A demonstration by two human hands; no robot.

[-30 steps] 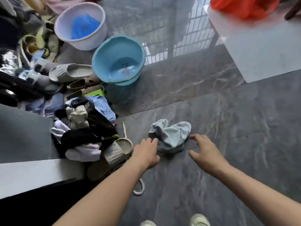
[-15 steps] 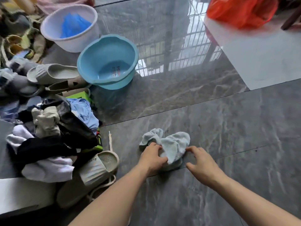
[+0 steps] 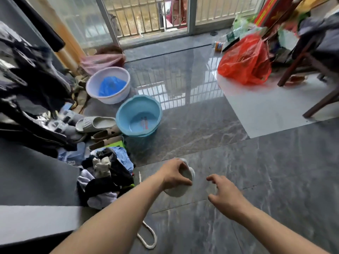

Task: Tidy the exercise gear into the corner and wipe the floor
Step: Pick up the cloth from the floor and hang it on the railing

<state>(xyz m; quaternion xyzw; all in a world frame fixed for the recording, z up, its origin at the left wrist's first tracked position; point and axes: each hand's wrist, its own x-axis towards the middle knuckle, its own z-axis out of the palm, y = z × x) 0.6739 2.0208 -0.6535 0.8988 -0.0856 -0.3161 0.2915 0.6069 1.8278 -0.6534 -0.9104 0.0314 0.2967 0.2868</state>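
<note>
A pale blue-grey cloth (image 3: 177, 190) is bunched up in my left hand (image 3: 174, 174), whose fingers curl round it above the grey marble floor (image 3: 256, 180). Most of the cloth is hidden under that hand. My right hand (image 3: 225, 194) hovers just to the right of the cloth, fingers spread and loosely bent, holding nothing. A white rope loop (image 3: 147, 238) lies on the floor under my left forearm.
A pile of clothes (image 3: 106, 178) and slippers (image 3: 95, 123) lies at the left. A light blue basin (image 3: 139, 116) and a white basin (image 3: 108, 87) stand behind it. A red plastic bag (image 3: 245, 61) and chair legs (image 3: 319, 103) are at the right.
My left hand has gathered the cloth off the floor into a bunch. My right hand has let go and moved slightly right. The view has tilted up toward the window.
</note>
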